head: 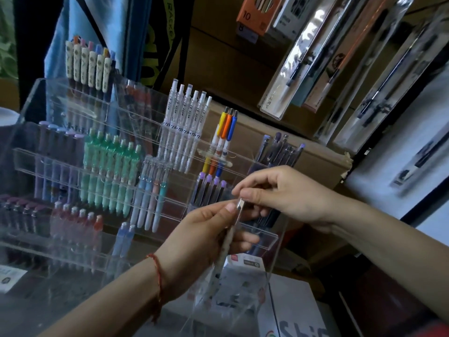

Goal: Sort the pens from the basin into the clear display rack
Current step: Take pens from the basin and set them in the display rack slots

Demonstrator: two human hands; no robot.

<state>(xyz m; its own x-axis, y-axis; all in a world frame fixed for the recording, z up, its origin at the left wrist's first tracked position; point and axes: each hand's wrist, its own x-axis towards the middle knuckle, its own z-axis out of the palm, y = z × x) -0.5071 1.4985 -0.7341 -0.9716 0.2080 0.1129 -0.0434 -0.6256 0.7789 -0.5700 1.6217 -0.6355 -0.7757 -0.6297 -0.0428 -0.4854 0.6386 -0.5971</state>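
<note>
The left hand (209, 235) comes up from the lower left with the forearm slanting across the view and a red string bracelet (157, 276) at the wrist. Its thumb and curled fingers grip a pale, patterned pen (237, 210), which is held nearly upright and leans a little to the right at the top. The right hand (281, 195) reaches in from the right with the wrist bent. Its thumb and forefinger pinch the pen's top end while the other fingers are folded under. The pen is in the air just in front of the clear display rack (269, 235), before its lower right tiers. Both forearms are cut off by the frame edge. The pen's lower end blurs into clear plastic below the left hand, and its tip cannot be made out. The hands cover part of the dark pens (267, 222) in the rack's right compartments, and the print on the held pen is too soft to read.
</note>
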